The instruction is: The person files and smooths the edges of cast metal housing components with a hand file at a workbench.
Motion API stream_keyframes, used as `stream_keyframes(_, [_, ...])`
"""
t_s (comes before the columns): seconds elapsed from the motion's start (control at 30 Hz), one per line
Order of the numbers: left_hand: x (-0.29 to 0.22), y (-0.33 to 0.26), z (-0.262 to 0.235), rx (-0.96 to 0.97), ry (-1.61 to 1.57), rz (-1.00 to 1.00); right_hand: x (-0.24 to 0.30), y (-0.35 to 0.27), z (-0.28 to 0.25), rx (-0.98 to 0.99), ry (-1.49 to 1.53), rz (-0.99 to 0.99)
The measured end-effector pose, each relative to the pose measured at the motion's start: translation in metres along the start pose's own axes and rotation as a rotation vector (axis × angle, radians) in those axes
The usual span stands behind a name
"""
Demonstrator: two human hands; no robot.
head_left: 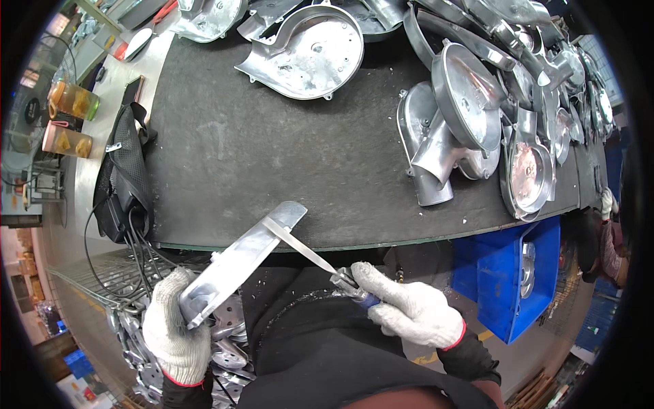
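My left hand (177, 326), in a white knit glove with a red cuff, grips the lower end of a silver cast-metal housing (238, 264). The housing is seen edge-on and slants up to the right, its far end over the bench edge. My right hand (419, 305), gloved the same way, is closed round a file (305, 250) with a long flat pale blade, a metal clamp-like neck and a blue handle. The blade's tip meets the housing's side near its upper end. My fingers partly hide the handle.
On the dark bench mat (272, 163) lies a single rounded housing (310, 54) at the back. More housings (470, 95) are heaped at the right. A black mesh bag (126, 170) with cables sits left. A blue bin (507, 279) stands below right; a wire basket of metal parts (228, 351), below left.
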State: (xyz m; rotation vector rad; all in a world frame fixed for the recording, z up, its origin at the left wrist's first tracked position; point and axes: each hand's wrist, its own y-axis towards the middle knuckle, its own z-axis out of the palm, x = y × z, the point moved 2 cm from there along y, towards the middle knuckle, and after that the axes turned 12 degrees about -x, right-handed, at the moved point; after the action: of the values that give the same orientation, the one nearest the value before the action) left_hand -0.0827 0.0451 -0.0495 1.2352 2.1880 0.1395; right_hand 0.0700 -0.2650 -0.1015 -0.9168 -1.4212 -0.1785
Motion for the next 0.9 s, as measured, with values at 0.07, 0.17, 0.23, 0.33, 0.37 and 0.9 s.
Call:
stream_keyframes(0.07, [-0.017, 0.009, -0.003, 0.010, 0.073, 0.092, 0.033, -0.003, 0.000, -0.171, -0.723, -0.213])
stream_keyframes(0.17, [-0.027, 0.016, -0.007, 0.061, 0.079, 0.073, 0.043, -0.007, -0.003, -0.310, -1.068, -0.363])
stream_keyframes(0.23, [-0.028, 0.018, -0.008, 0.063, 0.107, 0.089, 0.043, -0.002, -0.009, -0.385, -1.128, -0.229])
stream_keyframes(0.33, [-0.028, 0.019, -0.002, 0.043, 0.099, 0.061, 0.037, -0.002, -0.020, -0.384, -1.036, -0.183])
stream_keyframes(0.37, [-0.028, 0.016, -0.004, 0.047, 0.099, 0.048, 0.041, -0.009, -0.018, -0.336, -0.960, -0.236])
stream_keyframes(0.9, [-0.021, 0.012, -0.002, 0.026, 0.076, 0.037, 0.009, -0.005, 0.001, 0.216, 0.690, 0.467])
